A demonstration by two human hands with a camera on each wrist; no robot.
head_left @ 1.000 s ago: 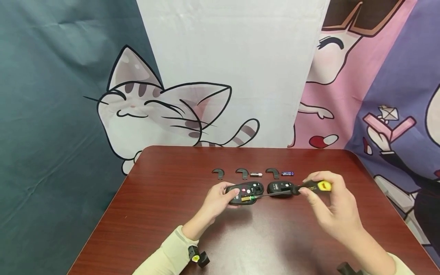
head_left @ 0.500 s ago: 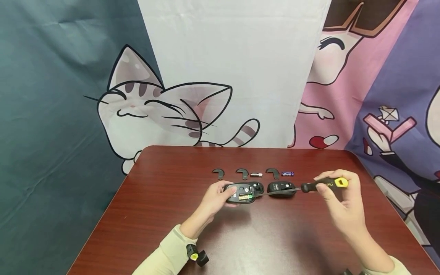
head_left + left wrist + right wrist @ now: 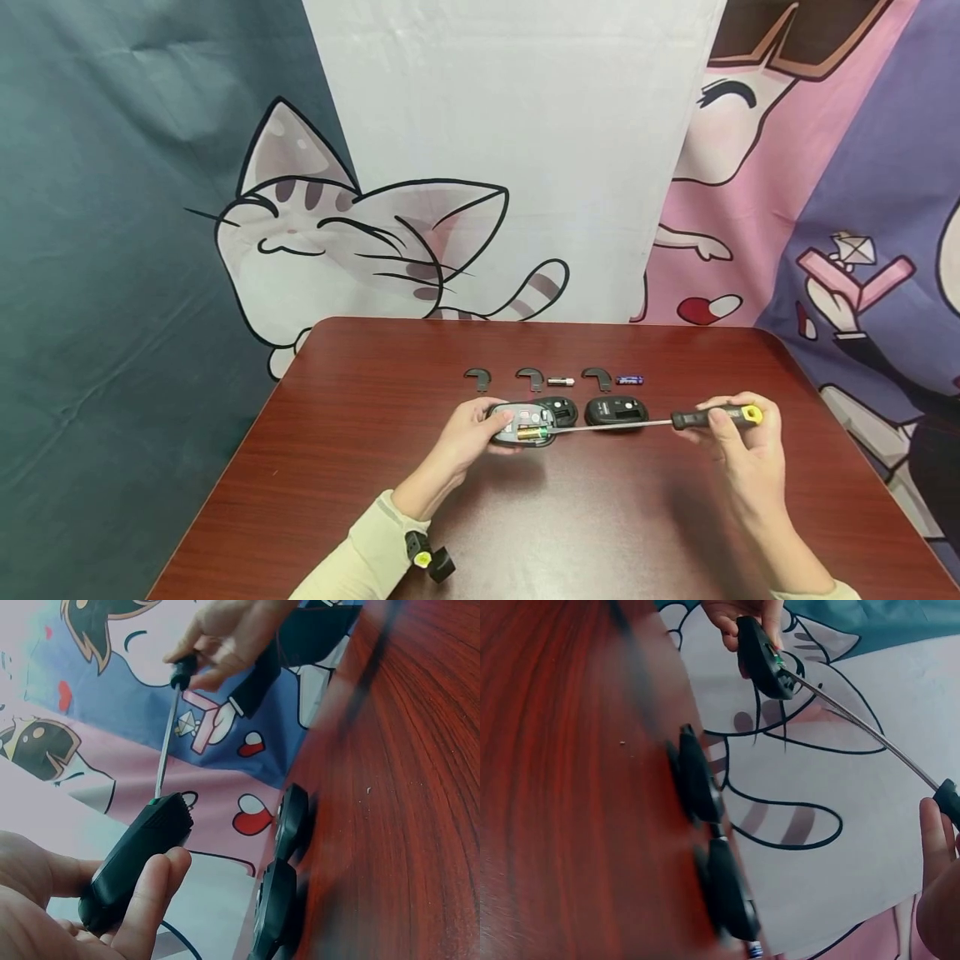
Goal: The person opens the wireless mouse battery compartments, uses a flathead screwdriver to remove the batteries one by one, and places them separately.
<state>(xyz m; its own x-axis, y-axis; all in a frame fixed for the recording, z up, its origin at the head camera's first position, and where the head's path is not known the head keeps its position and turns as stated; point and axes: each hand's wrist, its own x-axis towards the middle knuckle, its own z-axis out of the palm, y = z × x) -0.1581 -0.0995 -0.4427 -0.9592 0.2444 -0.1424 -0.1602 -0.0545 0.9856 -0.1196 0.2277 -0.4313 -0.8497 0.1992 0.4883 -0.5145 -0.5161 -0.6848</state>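
My left hand point(image 3: 467, 429) grips a black computer mouse point(image 3: 525, 414) above the table, underside up, thumb on top. Its battery bay is uncovered, and a green-and-gold battery point(image 3: 532, 433) lies in it. In my right hand point(image 3: 750, 462) is a screwdriver point(image 3: 708, 419) with a black and yellow handle, fingers and thumb around that handle. The long metal shaft point(image 3: 862, 735) runs left, and its tip is right at the end of the battery bay. The left wrist view shows the held mouse point(image 3: 135, 862) from its side, with the screwdriver tip at its far end.
Two more black mice point(image 3: 558, 410) point(image 3: 617, 412) lie underside up on the table point(image 3: 360, 400) just behind the held one. Farther back are three black battery covers point(image 3: 477, 379), a silver battery point(image 3: 560, 382) and a blue battery point(image 3: 629, 380). A printed cloth hangs behind the table.
The screwdriver handle and my right hand have moved right, then lower, and the shaft lies closer to level. A reddish spot seen earlier on the held mouse's underside no longer shows.
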